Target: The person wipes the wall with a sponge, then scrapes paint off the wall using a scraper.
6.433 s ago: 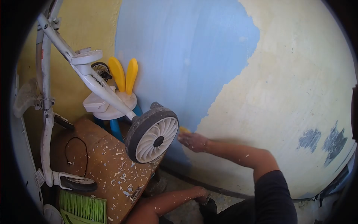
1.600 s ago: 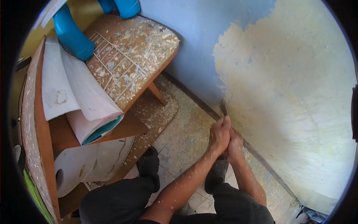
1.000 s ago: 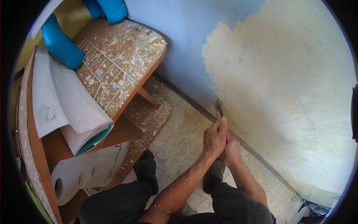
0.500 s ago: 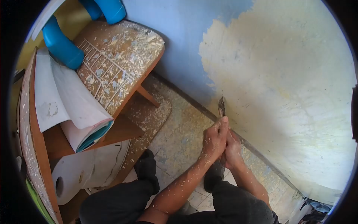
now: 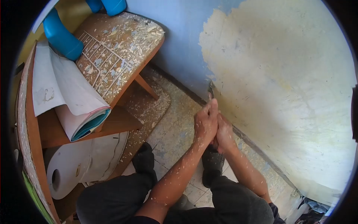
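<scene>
Both of my hands are closed together around the handle of a scraper (image 5: 211, 90). My left hand (image 5: 205, 124) wraps it with the thumb laid along the top. Just behind and to the right, my right hand (image 5: 225, 136) grips too; most of the handle is hidden by the fingers. The narrow, worn blade meets the low part of the wall (image 5: 268, 78), near the border between blue paint (image 5: 182, 44) and the bare cream patch. Pale flakes cling to both forearms.
A wooden shelf unit (image 5: 130, 41) strewn with paint chips stands left, holding a wire rack (image 5: 102, 61), blue curved objects (image 5: 63, 35) and a rolled booklet (image 5: 71, 93). Chips litter the tiled floor (image 5: 175, 112). Dark items (image 5: 313, 209) lie at lower right.
My hands and the scraper have moved up and left along the wall's base, bringing the blade to the blue paint's edge. The view has shifted slightly.
</scene>
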The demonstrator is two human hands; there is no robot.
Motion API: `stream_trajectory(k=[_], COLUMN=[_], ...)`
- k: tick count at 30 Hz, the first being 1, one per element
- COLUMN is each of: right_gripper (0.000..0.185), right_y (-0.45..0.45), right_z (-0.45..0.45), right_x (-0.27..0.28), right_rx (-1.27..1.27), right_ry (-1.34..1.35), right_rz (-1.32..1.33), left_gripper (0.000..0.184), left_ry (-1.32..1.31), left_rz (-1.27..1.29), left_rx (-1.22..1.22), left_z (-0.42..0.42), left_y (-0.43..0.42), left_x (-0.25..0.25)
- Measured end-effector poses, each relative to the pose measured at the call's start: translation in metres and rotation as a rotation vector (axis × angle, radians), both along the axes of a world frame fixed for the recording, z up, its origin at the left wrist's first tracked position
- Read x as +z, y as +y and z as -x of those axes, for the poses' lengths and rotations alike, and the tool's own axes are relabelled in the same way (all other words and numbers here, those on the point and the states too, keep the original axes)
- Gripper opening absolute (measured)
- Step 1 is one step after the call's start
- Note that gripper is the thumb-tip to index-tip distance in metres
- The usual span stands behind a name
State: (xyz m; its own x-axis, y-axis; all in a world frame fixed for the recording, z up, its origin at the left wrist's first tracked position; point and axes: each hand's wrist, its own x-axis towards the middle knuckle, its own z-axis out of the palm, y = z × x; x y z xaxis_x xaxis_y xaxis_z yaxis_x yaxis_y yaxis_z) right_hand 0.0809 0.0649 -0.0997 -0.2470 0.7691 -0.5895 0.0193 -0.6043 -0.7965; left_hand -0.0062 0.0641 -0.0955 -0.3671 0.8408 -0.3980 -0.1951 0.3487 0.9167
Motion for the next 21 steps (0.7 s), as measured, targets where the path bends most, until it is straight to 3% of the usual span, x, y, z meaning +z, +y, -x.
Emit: stream_trajectory(k=[2,6,7,8,10,12,13,16,17,18,19,20,21], right_gripper=[0.033,0.030,0.029,0.029,0.033,0.035,0.037,0.038,0.034,0.031,0.031,0.031,0.031], right_y=[-0.010,0.009,0.004,0.000,-0.010,-0.004,0.006,0.008,-0.003,-0.008,-0.012,-0.006,0.000], right_z=[0.002,-0.013,-0.008,-0.003,0.003,-0.005,-0.002,0.009,0.013,0.020,0.016,0.012,0.004], right_x=[0.006,0.006,0.010,0.013,0.019,0.023,0.018,-0.007,-0.014,-0.006,0.010,0.023,0.032], right_rx=[-0.228,-0.052,-0.005,-0.004,-0.258,-0.215,-0.161,-0.096,-0.190,-0.284,-0.345,-0.350,-0.240], right_ry=[0.079,0.183,0.011,0.012,0.149,0.089,0.138,0.168,0.162,0.159,0.093,0.094,0.123], right_rz=[0.060,0.151,0.066,0.062,0.132,0.088,0.120,0.170,0.061,-0.056,0.017,0.006,0.064], left_gripper=[0.052,0.053,0.053,0.054,0.053,0.053,0.054,0.054,0.055,0.055,0.053,0.052,0.052], left_ry=[0.057,0.101,0.066,0.036,-0.030,0.094,0.117,-0.016,-0.010,-0.003,0.048,0.092,0.054], left_rz=[-0.009,-0.027,-0.043,-0.070,0.024,-0.038,-0.025,-0.008,0.016,0.004,-0.052,-0.101,0.025], left_rx=[-0.011,-0.047,-0.015,0.018,-0.028,-0.083,0.001,0.075,0.010,0.007,-0.027,-0.061,-0.081], left_z=[-0.010,-0.012,-0.008,-0.006,-0.009,-0.015,-0.014,0.006,0.008,0.003,-0.006,-0.012,-0.010], left_y=[0.001,-0.002,-0.002,0.001,-0.003,-0.002,0.007,0.008,0.004,-0.001,-0.003,-0.004,0.001], left_x=[-0.002,-0.002,0.000,0.001,0.003,0.006,-0.002,0.006,0.003,0.004,0.004,0.004,0.015])
